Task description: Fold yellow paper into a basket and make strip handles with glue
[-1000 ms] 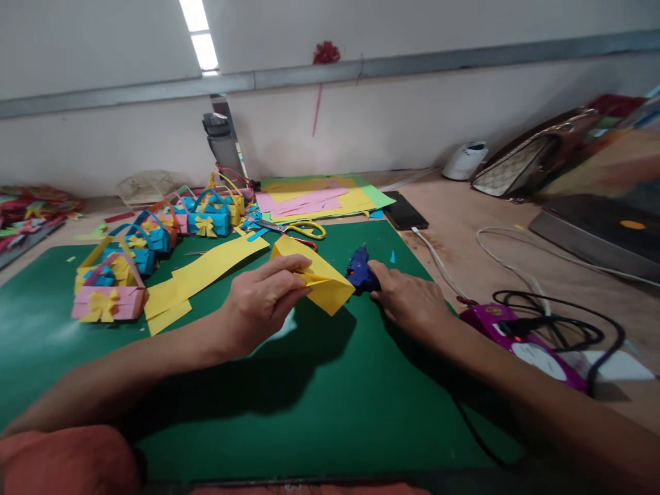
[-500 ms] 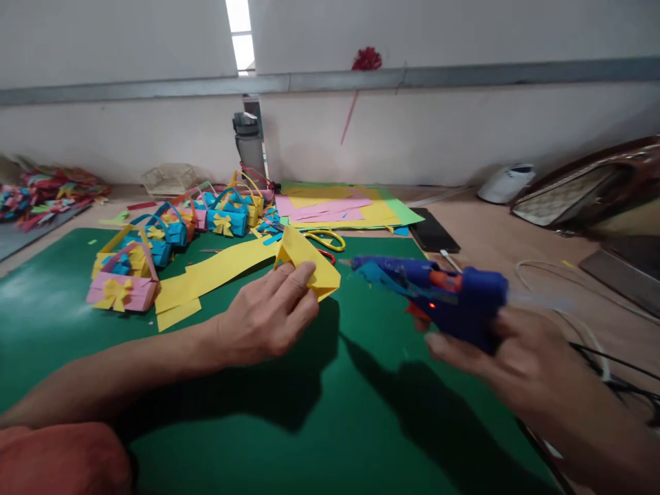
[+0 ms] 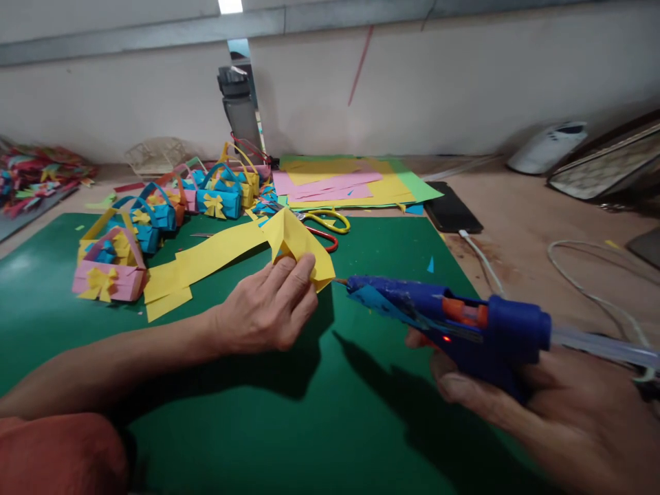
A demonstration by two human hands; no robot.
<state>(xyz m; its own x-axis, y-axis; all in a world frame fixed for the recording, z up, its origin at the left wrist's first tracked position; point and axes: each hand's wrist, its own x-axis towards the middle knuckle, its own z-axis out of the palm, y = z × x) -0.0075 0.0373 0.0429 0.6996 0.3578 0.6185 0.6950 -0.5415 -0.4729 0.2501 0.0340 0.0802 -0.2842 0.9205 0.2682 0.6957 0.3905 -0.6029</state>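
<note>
Green mat (image 3: 232,433), pale wall (image 3: 438,89) behind, left hand (image 3: 268,306) pinching folded paper (image 3: 306,242), right hand (image 3: 572,412) gripping glue gun (image 3: 405,297), nozzle (image 3: 340,280) at paper's edge, baskets (image 3: 128,283) at left

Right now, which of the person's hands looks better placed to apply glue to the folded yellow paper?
Probably the right hand: it holds the blue hot-glue gun, whose nozzle points at the edge of the folded yellow paper. The left hand grips that paper.
</note>
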